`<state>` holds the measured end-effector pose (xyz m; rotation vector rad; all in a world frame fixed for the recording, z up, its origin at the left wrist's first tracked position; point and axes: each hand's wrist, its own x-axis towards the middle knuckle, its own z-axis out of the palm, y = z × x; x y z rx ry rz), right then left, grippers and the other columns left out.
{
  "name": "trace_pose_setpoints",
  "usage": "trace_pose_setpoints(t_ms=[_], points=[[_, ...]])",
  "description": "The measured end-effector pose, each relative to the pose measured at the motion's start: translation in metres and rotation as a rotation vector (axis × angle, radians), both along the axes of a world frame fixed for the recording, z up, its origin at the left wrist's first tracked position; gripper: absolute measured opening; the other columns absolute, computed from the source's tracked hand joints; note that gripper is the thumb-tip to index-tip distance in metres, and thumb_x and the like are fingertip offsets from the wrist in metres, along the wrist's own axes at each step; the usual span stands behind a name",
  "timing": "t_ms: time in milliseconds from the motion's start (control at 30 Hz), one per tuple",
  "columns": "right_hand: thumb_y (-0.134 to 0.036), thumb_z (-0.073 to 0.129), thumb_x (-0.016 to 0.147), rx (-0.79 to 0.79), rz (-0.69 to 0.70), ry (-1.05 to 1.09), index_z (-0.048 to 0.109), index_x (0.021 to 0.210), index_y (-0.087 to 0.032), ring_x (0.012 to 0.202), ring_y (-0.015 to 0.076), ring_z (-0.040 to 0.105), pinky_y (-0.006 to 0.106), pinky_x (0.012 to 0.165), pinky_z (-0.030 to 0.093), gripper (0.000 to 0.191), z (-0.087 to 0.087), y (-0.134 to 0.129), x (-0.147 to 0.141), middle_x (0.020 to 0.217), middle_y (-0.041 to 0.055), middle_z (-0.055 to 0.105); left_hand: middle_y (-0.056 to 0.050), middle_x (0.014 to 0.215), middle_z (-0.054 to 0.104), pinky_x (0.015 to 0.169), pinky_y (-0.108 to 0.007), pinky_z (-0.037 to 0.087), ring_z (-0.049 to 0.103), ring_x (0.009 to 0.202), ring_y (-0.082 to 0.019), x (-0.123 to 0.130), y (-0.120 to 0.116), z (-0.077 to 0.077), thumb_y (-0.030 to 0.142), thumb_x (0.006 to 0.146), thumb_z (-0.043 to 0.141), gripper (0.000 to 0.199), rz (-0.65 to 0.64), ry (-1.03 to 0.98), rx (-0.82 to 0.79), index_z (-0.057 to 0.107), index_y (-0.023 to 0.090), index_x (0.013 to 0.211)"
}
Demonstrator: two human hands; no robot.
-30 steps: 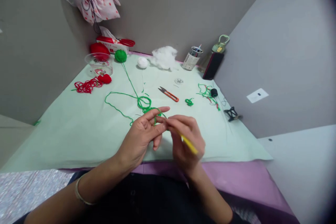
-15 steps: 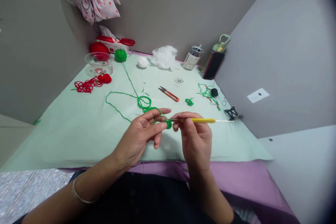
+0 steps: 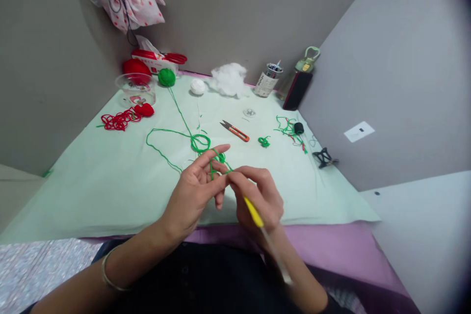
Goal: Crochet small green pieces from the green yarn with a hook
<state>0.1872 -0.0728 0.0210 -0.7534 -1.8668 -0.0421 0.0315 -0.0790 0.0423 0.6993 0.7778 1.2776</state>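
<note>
My left hand (image 3: 193,189) has green yarn (image 3: 212,170) looped over its raised index finger, and its thumb meets my right fingertips. In my right hand (image 3: 263,201) is a crochet hook (image 3: 253,212) with a yellow handle, its metal rear end slanting down toward my wrist. The hook's working tip is hidden behind my fingers. The small green crocheted piece cannot be made out between the hands. Loose coils of yarn lie on the cloth just beyond my left hand, and a strand runs back to a green yarn ball (image 3: 167,77).
Orange thread snips (image 3: 235,131) and a small green yarn bundle (image 3: 264,142) lie beyond my hands. Red yarn (image 3: 121,119) and a clear plastic tub (image 3: 136,92) are at the left. White stuffing (image 3: 228,80), a pen holder (image 3: 268,80) and a bottle (image 3: 307,63) stand along the back.
My right hand has turned and moved closer to my left. The hook has swung from level to pointing down at its rear end, and the green piece has gone out of sight.
</note>
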Motion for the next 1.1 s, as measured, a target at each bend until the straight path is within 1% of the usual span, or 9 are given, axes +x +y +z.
trace_pose_setpoints(t_ms=[67, 167, 300, 467, 633, 733, 833, 967, 1100], points=[[-0.008, 0.066, 0.097, 0.011, -0.026, 0.052, 0.076, 0.121, -0.028, 0.096, 0.0207, 0.074, 0.034, 0.077, 0.063, 0.033, -0.003, 0.002, -0.002, 0.108, 0.0076, 0.076, 0.008, 0.066, 0.054, 0.039, -0.012, 0.036, 0.041, 0.041, 0.0, -0.002, 0.002, 0.001, 0.025, 0.082, 0.089, 0.05, -0.092, -0.098, -0.092, 0.072, 0.018, 0.129], [-0.013, 0.059, 0.102, -0.253, 0.12, 0.357, 0.077, 0.112, -0.027, 0.084, 0.0175, 0.071, 0.033, 0.072, 0.061, 0.025, 0.001, 0.007, -0.002, 0.098, 0.005, 0.074, 0.011, 0.058, 0.045, 0.038, -0.01, 0.028, 0.029, 0.04, 0.001, -0.007, 0.007, 0.004, 0.02, 0.082, 0.088, 0.041, -0.156, -0.184, -0.164, 0.076, 0.012, 0.12], [-0.026, 0.059, 0.104, -0.538, 0.311, 0.642, 0.077, 0.1, -0.024, 0.067, 0.0143, 0.065, 0.031, 0.062, 0.057, 0.018, 0.009, 0.013, -0.002, 0.089, 0.003, 0.073, 0.009, 0.062, 0.053, 0.038, -0.011, 0.03, 0.034, 0.04, 0.001, -0.008, 0.008, 0.008, 0.02, 0.082, 0.087, 0.04, -0.146, -0.147, -0.108, 0.076, 0.016, 0.12], [-0.017, 0.06, 0.103, -0.395, 0.191, 0.412, 0.078, 0.111, -0.027, 0.081, 0.0175, 0.071, 0.034, 0.071, 0.061, 0.022, 0.003, 0.007, -0.006, 0.097, 0.0045, 0.077, 0.003, 0.085, 0.067, 0.04, -0.014, 0.039, 0.049, 0.042, 0.0, 0.001, 0.003, 0.006, 0.021, 0.08, 0.09, 0.044, -0.072, -0.044, -0.03, 0.076, 0.02, 0.122], [-0.009, 0.067, 0.097, -0.114, 0.006, 0.168, 0.078, 0.121, -0.032, 0.097, 0.022, 0.074, 0.038, 0.08, 0.064, 0.035, -0.005, 0.003, -0.002, 0.112, 0.0076, 0.077, 0.008, 0.061, 0.05, 0.04, -0.012, 0.034, 0.038, 0.042, -0.001, -0.001, 0.007, 0.001, 0.024, 0.083, 0.088, 0.036, -0.134, -0.143, -0.119, 0.079, 0.017, 0.117], [-0.016, 0.061, 0.102, -0.303, 0.087, 0.388, 0.079, 0.111, -0.028, 0.083, 0.0191, 0.072, 0.036, 0.072, 0.062, 0.023, 0.002, 0.007, 0.001, 0.096, 0.0054, 0.075, 0.009, 0.062, 0.045, 0.039, -0.01, 0.03, 0.03, 0.044, 0.001, -0.005, 0.011, 0.001, 0.02, 0.081, 0.088, 0.029, -0.147, -0.205, -0.169, 0.082, 0.013, 0.108], [-0.026, 0.06, 0.104, -0.518, 0.239, 0.6, 0.078, 0.101, -0.025, 0.069, 0.0151, 0.066, 0.032, 0.064, 0.058, 0.019, 0.009, 0.011, 0.002, 0.088, 0.0033, 0.072, 0.006, 0.07, 0.054, 0.04, -0.011, 0.034, 0.038, 0.044, 0.001, -0.006, 0.011, 0.004, 0.018, 0.079, 0.088, 0.03, -0.09, -0.156, -0.113, 0.082, 0.016, 0.108], [-0.027, 0.066, 0.102, -0.593, 0.281, 0.589, 0.08, 0.102, -0.026, 0.075, 0.0147, 0.067, 0.031, 0.069, 0.057, 0.014, 0.01, 0.013, 0.0, 0.094, 0.0031, 0.076, 0.003, 0.081, 0.065, 0.049, -0.017, 0.049, 0.056, 0.05, -0.004, -0.001, 0.006, 0.008, 0.02, 0.08, 0.088, 0.032, -0.061, -0.041, -0.036, 0.081, 0.02, 0.111], [-0.032, 0.064, 0.103, -0.686, 0.336, 0.727, 0.077, 0.1, -0.024, 0.07, 0.0136, 0.069, 0.03, 0.067, 0.058, 0.016, 0.009, 0.014, 0.0, 0.09, 0.0027, 0.078, 0.001, 0.084, 0.066, 0.057, -0.02, 0.055, 0.06, 0.058, -0.007, -0.001, 0.004, 0.01, 0.023, 0.082, 0.086, 0.031, -0.051, -0.022, -0.016, 0.081, 0.018, 0.112]])
